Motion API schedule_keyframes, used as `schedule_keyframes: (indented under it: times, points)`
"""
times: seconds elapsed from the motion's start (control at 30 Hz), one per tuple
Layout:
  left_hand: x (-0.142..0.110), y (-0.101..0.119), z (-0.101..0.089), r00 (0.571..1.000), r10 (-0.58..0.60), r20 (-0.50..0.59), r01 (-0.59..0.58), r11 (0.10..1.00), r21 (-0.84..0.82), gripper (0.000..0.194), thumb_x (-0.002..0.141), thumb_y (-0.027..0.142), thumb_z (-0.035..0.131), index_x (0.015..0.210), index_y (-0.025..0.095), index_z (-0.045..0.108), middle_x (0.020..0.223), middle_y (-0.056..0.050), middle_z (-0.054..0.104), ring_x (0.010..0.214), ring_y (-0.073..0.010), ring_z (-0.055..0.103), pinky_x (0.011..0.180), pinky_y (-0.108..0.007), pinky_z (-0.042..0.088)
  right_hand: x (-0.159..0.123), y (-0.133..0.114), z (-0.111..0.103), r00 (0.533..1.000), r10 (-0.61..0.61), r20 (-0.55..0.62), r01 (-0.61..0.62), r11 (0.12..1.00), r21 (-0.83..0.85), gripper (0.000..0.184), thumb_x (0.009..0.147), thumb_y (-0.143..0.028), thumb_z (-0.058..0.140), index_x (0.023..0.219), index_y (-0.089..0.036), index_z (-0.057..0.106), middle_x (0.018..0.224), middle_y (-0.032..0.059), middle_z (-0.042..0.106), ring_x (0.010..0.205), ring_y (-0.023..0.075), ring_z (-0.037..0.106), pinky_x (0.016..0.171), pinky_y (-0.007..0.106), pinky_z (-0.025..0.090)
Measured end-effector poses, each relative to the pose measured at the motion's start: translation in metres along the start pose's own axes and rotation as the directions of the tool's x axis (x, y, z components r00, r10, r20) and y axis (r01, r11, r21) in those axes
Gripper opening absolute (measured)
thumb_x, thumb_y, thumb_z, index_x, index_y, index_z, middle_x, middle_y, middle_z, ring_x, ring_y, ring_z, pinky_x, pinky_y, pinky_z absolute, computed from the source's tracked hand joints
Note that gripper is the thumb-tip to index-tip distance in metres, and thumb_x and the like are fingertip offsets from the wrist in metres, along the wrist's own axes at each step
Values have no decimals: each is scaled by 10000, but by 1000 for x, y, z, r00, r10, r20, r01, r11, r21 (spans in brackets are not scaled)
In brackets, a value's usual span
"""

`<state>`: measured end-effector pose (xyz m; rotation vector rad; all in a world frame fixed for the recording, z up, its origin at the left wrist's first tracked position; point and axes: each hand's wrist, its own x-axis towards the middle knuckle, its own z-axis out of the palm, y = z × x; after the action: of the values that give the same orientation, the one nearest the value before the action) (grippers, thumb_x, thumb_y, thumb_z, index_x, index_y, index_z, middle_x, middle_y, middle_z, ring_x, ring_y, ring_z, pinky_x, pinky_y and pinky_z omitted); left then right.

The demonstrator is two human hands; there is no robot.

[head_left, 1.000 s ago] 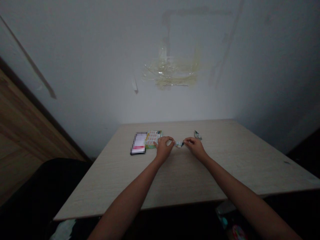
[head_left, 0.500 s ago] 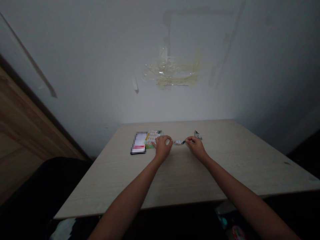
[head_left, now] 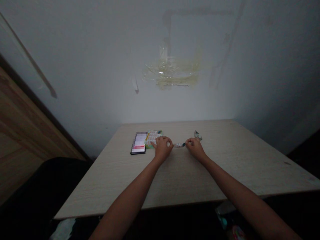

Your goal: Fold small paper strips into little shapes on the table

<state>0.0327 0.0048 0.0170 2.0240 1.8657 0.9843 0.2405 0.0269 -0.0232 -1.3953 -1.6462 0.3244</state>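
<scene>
A thin, crumpled strip of printed paper (head_left: 178, 145), pale with a dark end at the right, stretches between my two hands just above the table. My left hand (head_left: 163, 147) pinches its left end between thumb and forefinger, with the other fingers curled over the corner of a printed card or booklet (head_left: 151, 136). At the dark end, my right hand (head_left: 195, 146) pinches the strip with thumb and fingertips. Behind my right hand lies a second crumpled piece of paper (head_left: 198, 135), folded up on the tabletop.
A phone (head_left: 138, 143) with a blurred screen lies left of the card. The pale wooden table (head_left: 190, 180) meets a wall (head_left: 100, 83) bearing old tape (head_left: 175, 73). A dark chair-like shape (head_left: 50, 180) stands at the left, below a wooden panel (head_left: 15, 123).
My hands have drawn slightly apart, so the paper strip looks longer and straighter between them. It rose a little, then came lower again. The card, phone and second paper stay put.
</scene>
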Motion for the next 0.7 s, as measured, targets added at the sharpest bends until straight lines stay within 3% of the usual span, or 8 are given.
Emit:
schedule_keyframes:
  times: [0.1, 0.27, 0.43, 0.7]
  points:
    - [-1, -3, -4, 996, 46, 78, -48, 999, 19, 77, 824, 335, 660, 844, 289, 719, 1208, -31, 629, 1254, -305, 429, 1076, -760, 75, -2, -2, -2, 997, -7, 71, 5, 999, 36, 151, 771, -331, 579, 762, -195, 645, 831, 55, 684, 866, 219, 602, 851, 353, 444]
    - [-3, -3, -9, 984, 164, 68, -168, 983, 66, 71, 826, 366, 686, 853, 314, 726, 1246, -19, 610, 1286, -298, 406, 1086, -756, -3, -3, -7, -4, 992, -31, 118, 20, 996, 92, 141, 782, -327, 577, 752, -198, 627, 787, 32, 666, 801, 198, 610, 789, 326, 458]
    - [-3, -5, -7, 964, 244, 109, -251, 966, 61, 188, 834, 416, 691, 1019, 396, 718, 1288, -17, 585, 1299, -293, 403, 1082, -767, -15, -3, -8, -4, 986, -75, 149, 58, 992, 117, 124, 797, -313, 589, 793, -200, 640, 815, 38, 678, 820, 200, 619, 800, 330, 467]
    - [3, -13, -8, 969, 217, 121, -228, 970, 85, 106, 819, 425, 711, 896, 368, 757, 1277, -3, 600, 1295, -295, 414, 1079, -765, -61, -2, -6, -7, 967, -152, 202, 143, 988, 59, 176, 830, -222, 543, 905, -205, 701, 901, 52, 721, 912, 211, 631, 866, 341, 447]
